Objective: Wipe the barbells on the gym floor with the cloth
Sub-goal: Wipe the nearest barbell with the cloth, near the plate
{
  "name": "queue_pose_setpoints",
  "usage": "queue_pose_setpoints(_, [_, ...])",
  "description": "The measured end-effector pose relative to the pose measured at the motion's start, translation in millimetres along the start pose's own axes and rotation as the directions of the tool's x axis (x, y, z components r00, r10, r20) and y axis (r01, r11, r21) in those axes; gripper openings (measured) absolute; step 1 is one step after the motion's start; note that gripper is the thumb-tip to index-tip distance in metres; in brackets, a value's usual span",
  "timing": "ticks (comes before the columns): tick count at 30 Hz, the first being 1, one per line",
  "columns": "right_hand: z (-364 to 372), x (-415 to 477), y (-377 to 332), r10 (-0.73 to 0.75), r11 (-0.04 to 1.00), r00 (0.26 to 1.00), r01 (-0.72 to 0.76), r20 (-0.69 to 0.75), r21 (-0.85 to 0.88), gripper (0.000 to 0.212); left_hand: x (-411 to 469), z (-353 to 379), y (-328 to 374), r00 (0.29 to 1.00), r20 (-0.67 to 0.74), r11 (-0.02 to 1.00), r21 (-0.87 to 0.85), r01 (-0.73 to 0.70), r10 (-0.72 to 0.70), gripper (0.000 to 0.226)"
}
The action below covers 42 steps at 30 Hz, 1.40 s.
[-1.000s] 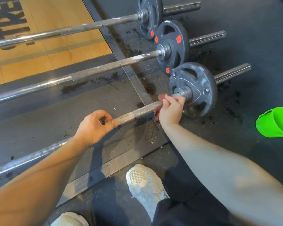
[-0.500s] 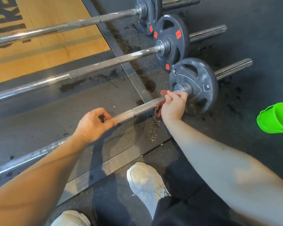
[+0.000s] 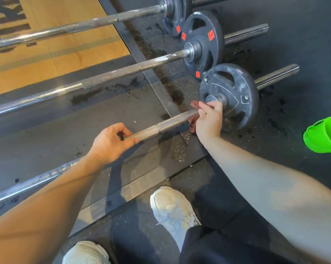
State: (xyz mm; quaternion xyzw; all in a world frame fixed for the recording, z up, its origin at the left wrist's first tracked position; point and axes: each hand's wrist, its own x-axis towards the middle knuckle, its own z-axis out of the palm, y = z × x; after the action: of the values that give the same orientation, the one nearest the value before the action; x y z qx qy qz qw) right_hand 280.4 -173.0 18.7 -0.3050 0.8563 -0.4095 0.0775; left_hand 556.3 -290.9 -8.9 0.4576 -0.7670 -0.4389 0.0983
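Note:
Three barbells lie side by side on the gym floor. The nearest barbell runs from lower left up to a dusty grey weight plate. My left hand grips its knurled shaft. My right hand holds a dark red cloth wrapped round the shaft right beside the plate's collar; most of the cloth is hidden under my fingers. The middle barbell and the far barbell carry black plates with red labels.
A bright green plastic container lies on the black rubber floor at the right edge. My two white shoes stand just in front of the platform's metal edge. Dark crumbs and stains dot the floor by the plates.
My right hand with the cloth has slid a little along the shaft toward the plate's collar. My left hand keeps its grip in the same place.

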Motion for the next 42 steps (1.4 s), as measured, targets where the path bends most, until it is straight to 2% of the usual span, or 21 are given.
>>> queue_pose_setpoints(1, [5.5,-6.1,-6.1,0.022,0.999,1.000,-0.022,0.007,0.027,0.019,-0.1,-0.3,1.1,1.000,0.001,1.000,0.006,-0.005,0.005,0.025])
queue_pose_setpoints(3, [24.3,-35.5,-18.5,-0.023,0.994,0.996,0.013,0.090,0.104,0.011,-1.3,-0.7,4.0,1.000,-0.008,0.999,0.031,-0.012,0.013,0.024])
queue_pose_setpoints(5, [46.2,-74.5,-33.0,-0.149,0.982,0.967,0.120,0.206,0.149,0.012,-3.4,-1.5,7.6,0.999,-0.026,0.996,0.081,-0.029,0.032,0.022])
queue_pose_setpoints(7, [53.8,-91.3,-38.6,-0.243,0.968,0.925,0.213,0.291,0.130,0.016,-7.2,-4.0,7.5,0.997,-0.044,0.990,0.129,-0.057,0.063,0.021])
queue_pose_setpoints(9, [47.2,-80.7,-30.3,-0.371,0.926,0.858,0.371,0.356,0.071,0.023,-13.8,-10.6,2.9,0.995,-0.043,0.983,0.163,-0.083,0.091,0.020])
queue_pose_setpoints(10, [39.5,-69.7,-26.0,-0.389,0.914,0.842,0.404,0.374,0.042,0.026,-17.4,-14.4,-0.5,0.994,-0.042,0.979,0.179,-0.094,0.103,0.019])
queue_pose_setpoints(14, [15.7,-30.0,-6.0,-0.247,0.954,0.927,0.284,0.283,-0.099,0.029,-33.1,-30.9,-14.1,0.991,-0.065,0.969,0.227,-0.100,0.117,0.017])
queue_pose_setpoints(16, [23.2,-37.2,-13.1,-0.230,0.951,0.924,0.280,0.306,-0.131,0.026,-40.3,-36.8,-19.9,0.989,-0.087,0.965,0.246,-0.097,0.121,0.016])
queue_pose_setpoints(18, [44.6,-63.5,-32.6,-0.329,0.918,0.860,0.388,0.390,-0.083,0.024,-49.6,-42.4,-27.0,0.985,-0.112,0.959,0.268,-0.095,0.129,0.017])
queue_pose_setpoints(21, [87.7,-115.8,-74.9,-0.490,0.835,0.690,0.547,0.532,0.060,0.024,-68.2,-52.8,-36.9,0.981,-0.160,0.949,0.310,-0.059,0.113,0.015])
queue_pose_setpoints(25, [100.4,-123.8,-102.9,-0.511,0.780,0.533,0.618,0.674,0.102,0.024,-87.2,-67.4,-48.5,0.977,-0.203,0.937,0.350,0.015,0.060,0.016])
queue_pose_setpoints(27, [84.9,-100.9,-93.8,-0.476,0.803,0.536,0.589,0.697,0.095,0.020,-92.1,-72.4,-52.8,0.976,-0.211,0.936,0.352,0.017,0.062,0.016])
queue_pose_setpoints(30, [58.2,-73.6,-74.8,-0.400,0.859,0.632,0.511,0.664,0.031,0.023,-96.9,-76.3,-54.4,0.975,-0.212,0.938,0.348,0.013,0.065,0.014])
queue_pose_setpoints(34, [68.9,-87.5,-74.9,-0.393,0.838,0.686,0.541,0.612,-0.068,0.017,-98.7,-76.3,-59.3,0.974,-0.220,0.941,0.337,0.022,0.056,0.013])
queue_pose_setpoints(38, [107.6,-136.9,-114.0,-0.504,0.770,0.585,0.638,0.635,0.023,0.020,-97.6,-75.5,-61.0,0.974,-0.217,0.947,0.320,0.012,0.061,0.014])
queue_pose_setpoints(42, [114.7,-152.0,-132.8,-0.525,0.734,0.476,0.673,0.706,0.092,0.014,-93.8,-77.5,-63.2,0.978,-0.201,0.945,0.326,0.015,0.054,0.015])
